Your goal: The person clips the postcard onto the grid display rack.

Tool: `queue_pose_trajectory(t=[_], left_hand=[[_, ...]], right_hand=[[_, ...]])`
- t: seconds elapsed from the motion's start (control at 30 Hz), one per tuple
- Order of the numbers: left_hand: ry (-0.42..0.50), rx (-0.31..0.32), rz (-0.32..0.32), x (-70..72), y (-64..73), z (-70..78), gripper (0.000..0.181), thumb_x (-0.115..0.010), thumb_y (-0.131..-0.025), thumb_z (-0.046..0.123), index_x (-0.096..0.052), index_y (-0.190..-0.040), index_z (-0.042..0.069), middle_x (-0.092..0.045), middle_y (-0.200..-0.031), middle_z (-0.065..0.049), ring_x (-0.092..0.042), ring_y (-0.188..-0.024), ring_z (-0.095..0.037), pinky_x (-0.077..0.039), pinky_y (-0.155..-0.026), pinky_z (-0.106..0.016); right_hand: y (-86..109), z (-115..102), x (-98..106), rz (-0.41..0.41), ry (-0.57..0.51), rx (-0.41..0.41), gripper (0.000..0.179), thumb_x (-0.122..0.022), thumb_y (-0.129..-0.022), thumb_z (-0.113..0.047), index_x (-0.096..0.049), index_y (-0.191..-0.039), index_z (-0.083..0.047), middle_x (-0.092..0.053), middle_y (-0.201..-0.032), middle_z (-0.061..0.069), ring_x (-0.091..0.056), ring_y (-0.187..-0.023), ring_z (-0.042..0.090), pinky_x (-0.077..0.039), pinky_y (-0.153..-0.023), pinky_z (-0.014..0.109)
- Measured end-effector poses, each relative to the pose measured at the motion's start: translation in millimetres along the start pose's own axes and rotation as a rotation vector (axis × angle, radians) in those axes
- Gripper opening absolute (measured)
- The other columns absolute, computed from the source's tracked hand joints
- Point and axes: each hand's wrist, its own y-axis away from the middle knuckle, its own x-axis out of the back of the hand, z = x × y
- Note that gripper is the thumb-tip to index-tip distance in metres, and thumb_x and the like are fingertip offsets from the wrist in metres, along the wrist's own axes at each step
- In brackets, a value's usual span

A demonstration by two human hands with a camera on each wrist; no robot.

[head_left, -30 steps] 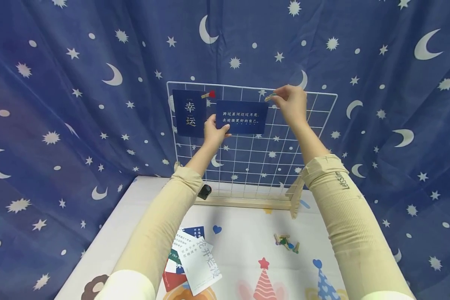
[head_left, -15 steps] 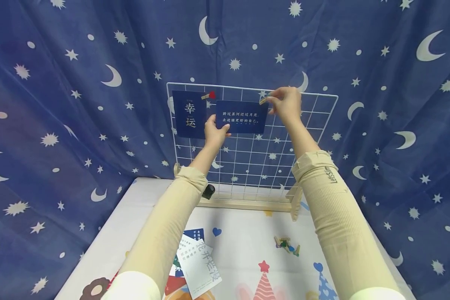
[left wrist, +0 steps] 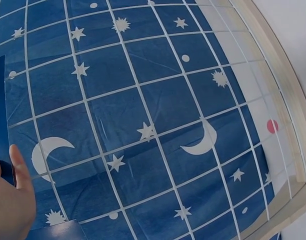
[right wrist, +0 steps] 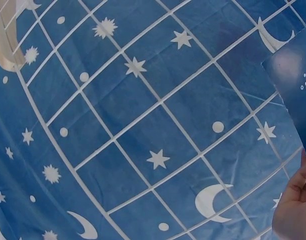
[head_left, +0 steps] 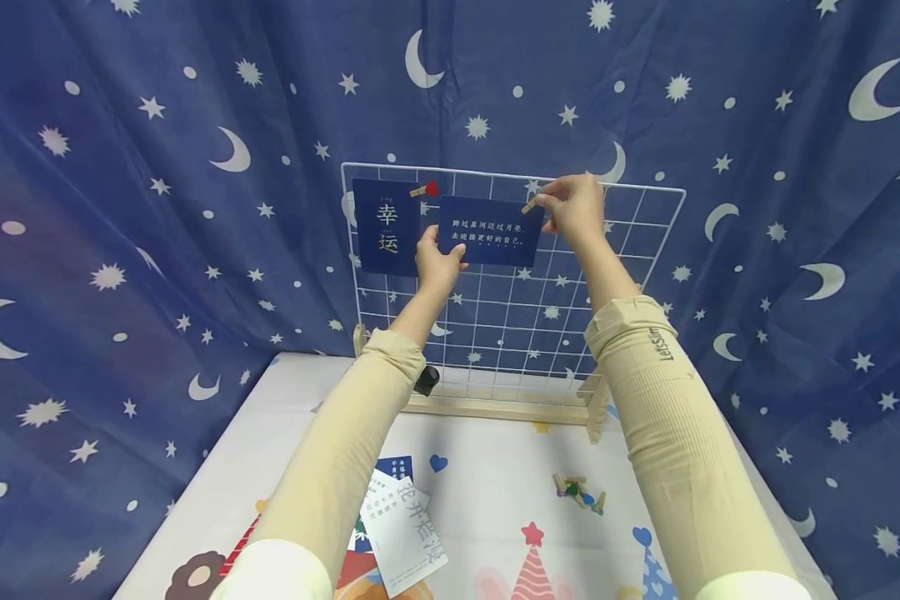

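Note:
A dark blue card [head_left: 487, 242] with two lines of white writing lies against the white wire grid [head_left: 551, 321]. My left hand [head_left: 437, 265] pinches its lower left corner, thumb in front. At the card's upper right corner, my right hand [head_left: 576, 208] pinches a small wooden clothespin [head_left: 529, 205], whose tip overlaps the card's edge. Whether it bites the grid wire cannot be seen. To the left, another blue card [head_left: 386, 227] with large gold characters hangs from the grid. A clothespin with a red heart [head_left: 429, 189] sits at that card's upper right.
The grid stands in a wooden base [head_left: 495, 408] on a white patterned tablecloth [head_left: 480, 467]. Several loose cards [head_left: 405, 533] lie in a pile at the front left. Several small clothespins [head_left: 579, 492] lie at the right. Behind hangs a blue star-and-moon curtain [head_left: 195, 167].
My right hand has moved left with the clothespin, from beside the card onto its upper right corner. The left hand still holds the card in the same spot.

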Motion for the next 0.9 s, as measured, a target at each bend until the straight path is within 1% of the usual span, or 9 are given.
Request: queue_pose_trajectory(t=[0.1, 0.17, 0.3, 0.4, 0.57, 0.63, 0.73, 0.8, 0.9], left_hand=[[-0.021, 0.010, 0.005, -0.2, 0.0, 0.2, 0.055, -0.058, -0.090, 0.002, -0.037, -0.141, 0.002, -0.034, -0.147, -0.023, -0.065, -0.104, -0.034, -0.057, -0.076, -0.025], [-0.037, 0.001, 0.015, -0.1, 0.4, 0.3, 0.056, -0.059, -0.090, 0.002, -0.037, -0.141, 0.001, -0.034, -0.147, -0.025, -0.065, -0.101, -0.035, -0.057, -0.079, -0.028], [-0.128, -0.039, 0.054, 1.0, 1.6, -1.1, 0.049, -0.064, -0.088, 0.008, -0.045, -0.133, 0.001, -0.045, -0.141, -0.020, -0.057, -0.118, -0.032, -0.048, -0.099, -0.037], [-0.183, -0.057, 0.078, 1.7, 2.3, -3.4, 0.046, -0.067, -0.087, 0.012, -0.049, -0.128, 0.003, -0.052, -0.135, -0.016, -0.048, -0.127, -0.030, -0.039, -0.107, -0.039], [-0.170, -0.058, 0.087, 5.5, 4.7, -5.3, 0.049, -0.069, -0.085, 0.012, -0.046, -0.128, 0.005, -0.054, -0.127, -0.018, -0.052, -0.116, -0.032, -0.043, -0.100, -0.043], [-0.169, -0.058, 0.090, 6.5, 5.7, -5.1, 0.050, -0.069, -0.084, 0.012, -0.046, -0.128, 0.006, -0.055, -0.123, -0.018, -0.054, -0.111, -0.032, -0.045, -0.096, -0.043], [-0.172, -0.058, 0.091, 7.7, 7.0, -3.6, 0.051, -0.070, -0.084, 0.011, -0.045, -0.128, 0.008, -0.056, -0.121, -0.017, -0.055, -0.109, -0.031, -0.045, -0.094, -0.043], [-0.180, -0.063, 0.088, 8.6, 7.8, -1.5, 0.051, -0.070, -0.083, 0.011, -0.045, -0.129, 0.008, -0.056, -0.121, -0.017, -0.055, -0.109, -0.031, -0.045, -0.093, -0.043], [-0.184, -0.066, 0.086, 10.8, 7.9, 1.7, 0.051, -0.070, -0.083, 0.009, -0.046, -0.128, 0.008, -0.057, -0.121, -0.016, -0.055, -0.109, -0.031, -0.045, -0.094, -0.043]], right_hand=[[-0.6, 0.6, -1.7, 0.008, -0.018, -0.008, 0.029, -0.059, -0.092, -0.013, -0.062, -0.117, 0.003, -0.064, -0.118, 0.021, -0.045, -0.037, -0.004, -0.044, -0.046, 0.009], [-0.4, 1.2, -3.7, 0.018, -0.040, 0.001, 0.029, -0.059, -0.092, -0.013, -0.062, -0.116, 0.004, -0.064, -0.119, 0.021, -0.046, -0.037, -0.005, -0.044, -0.046, 0.009], [1.6, 3.0, -6.7, 0.039, -0.057, 0.024, 0.029, -0.059, -0.092, -0.012, -0.062, -0.116, 0.004, -0.064, -0.119, 0.021, -0.046, -0.038, -0.006, -0.045, -0.046, 0.008], [3.6, 4.4, -7.1, 0.055, -0.035, 0.035, 0.029, -0.060, -0.092, -0.013, -0.062, -0.117, 0.003, -0.064, -0.119, 0.020, -0.046, -0.039, -0.007, -0.045, -0.047, 0.008], [7.9, 4.0, -8.1, 0.070, -0.010, 0.068, 0.030, -0.060, -0.091, -0.013, -0.062, -0.118, 0.002, -0.064, -0.120, 0.019, -0.048, -0.043, -0.005, -0.048, -0.050, 0.008], [9.5, 4.2, -8.4, 0.072, 0.000, 0.079, 0.030, -0.060, -0.091, -0.013, -0.062, -0.118, 0.001, -0.064, -0.120, 0.018, -0.057, -0.050, 0.003, -0.050, -0.053, 0.010], [11.6, 4.6, -8.0, 0.076, 0.014, 0.085, 0.030, -0.060, -0.092, -0.013, -0.062, -0.118, 0.001, -0.063, -0.120, 0.017, -0.068, -0.070, 0.021, -0.054, -0.060, 0.013], [13.1, 4.1, -6.8, 0.084, 0.024, 0.087, 0.029, -0.059, -0.092, -0.014, -0.062, -0.118, 0.000, -0.064, -0.120, 0.016, -0.070, -0.084, 0.029, -0.055, -0.064, 0.015], [14.3, 2.9, -4.8, 0.097, 0.025, 0.089, 0.027, -0.059, -0.092, -0.014, -0.063, -0.116, -0.001, -0.065, -0.117, 0.016, -0.069, -0.088, 0.032, -0.055, -0.065, 0.016]])
